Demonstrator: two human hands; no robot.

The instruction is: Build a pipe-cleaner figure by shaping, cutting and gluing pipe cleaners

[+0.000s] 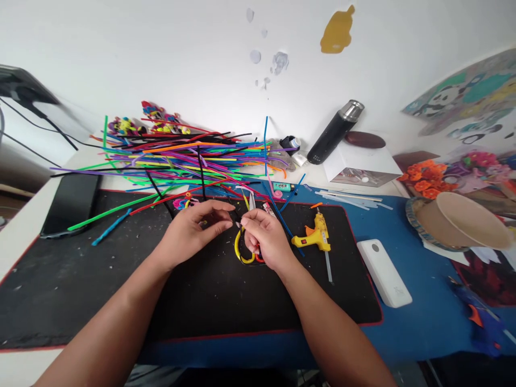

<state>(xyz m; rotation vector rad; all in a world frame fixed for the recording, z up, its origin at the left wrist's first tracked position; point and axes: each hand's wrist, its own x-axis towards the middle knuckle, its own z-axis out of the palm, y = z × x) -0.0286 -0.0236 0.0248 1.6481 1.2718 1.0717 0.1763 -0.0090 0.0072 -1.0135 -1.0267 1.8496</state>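
Observation:
My left hand (pixel 193 228) hovers over the black mat (pixel 121 290), fingers pinched on a thin black pipe cleaner (pixel 231 214) that runs toward the other hand. My right hand (pixel 264 236) pinches the same black strand from the right, fingertips nearly touching the left ones. Under the right hand lie scissors (pixel 244 250) with yellow and red handles, blades pointing away. A big heap of colourful pipe cleaners (pixel 181 158) is spread just behind both hands.
A yellow glue gun (pixel 316 236) lies right of my right hand. A white power bank (pixel 385 271), a black flask (pixel 334 131), a white box (pixel 360 161), a paper cup (pixel 467 217) and orange paper flowers (pixel 425 177) are at the right. A dark phone (pixel 70 201) lies at the left.

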